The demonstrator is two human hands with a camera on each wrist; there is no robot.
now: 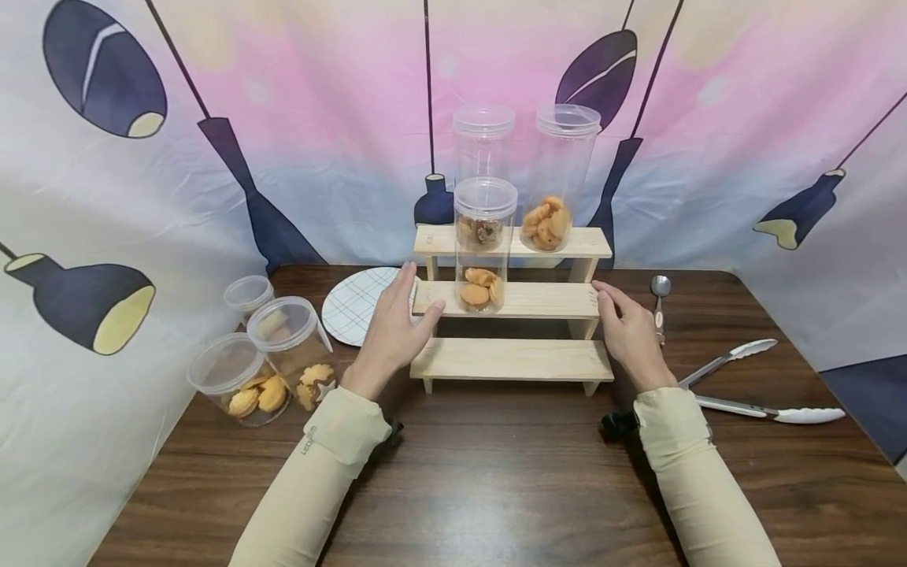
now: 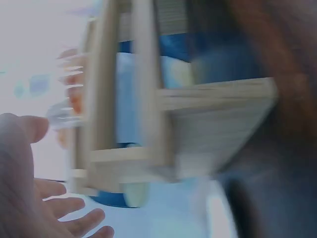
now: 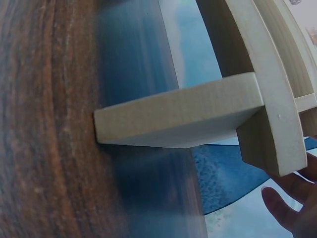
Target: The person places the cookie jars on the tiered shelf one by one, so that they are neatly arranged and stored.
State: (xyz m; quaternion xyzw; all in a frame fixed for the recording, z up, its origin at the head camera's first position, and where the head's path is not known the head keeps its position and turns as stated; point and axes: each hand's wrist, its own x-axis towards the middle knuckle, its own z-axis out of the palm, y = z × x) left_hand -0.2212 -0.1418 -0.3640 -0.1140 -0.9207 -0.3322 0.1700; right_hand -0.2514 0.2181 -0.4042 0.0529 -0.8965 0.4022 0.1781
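A three-step wooden stand (image 1: 512, 359) is between my two hands. My left hand (image 1: 394, 335) is by the left end of the middle step, fingers extended and thumb apart; the left wrist view, blurred, shows spread fingers (image 2: 74, 218) holding nothing. At the other end of that step, my right hand (image 1: 633, 335) has its fingertips against or right beside the edge; exact contact cannot be told. A lidded clear jar of cookies (image 1: 482, 290) stands on the middle step, partly hiding a taller jar (image 1: 485, 150) behind it. Another jar (image 1: 560, 173) with cookies stands on the top step's right.
Left of the stand are a large cookie jar (image 1: 294, 346), a wide cookie jar (image 1: 237, 386), a smaller jar (image 1: 248, 293) and a checked plate (image 1: 354, 303). A spoon (image 1: 660, 295) and opened tongs (image 1: 751, 405) lie to the right. A patterned cloth (image 1: 340, 157) hangs behind the table.
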